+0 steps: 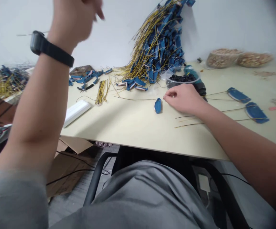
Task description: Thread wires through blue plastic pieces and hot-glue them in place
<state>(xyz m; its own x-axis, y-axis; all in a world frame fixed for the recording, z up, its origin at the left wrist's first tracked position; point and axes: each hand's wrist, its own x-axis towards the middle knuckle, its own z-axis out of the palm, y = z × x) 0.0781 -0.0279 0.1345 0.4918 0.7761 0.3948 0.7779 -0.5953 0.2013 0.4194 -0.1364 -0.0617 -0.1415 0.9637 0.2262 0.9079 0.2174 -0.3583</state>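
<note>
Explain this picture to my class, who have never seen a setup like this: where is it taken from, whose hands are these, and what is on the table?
This view comes from a camera worn on a seated person's head, looking down at their own arms. The left hand is raised and blurred, so whatever it may hold cannot be seen. The right hand lies on the pale table just beside a blue connector with a thin wire. Farther back stand a tall heap of blue connectors and yellow wires and a clear tub of small black parts.
</note>
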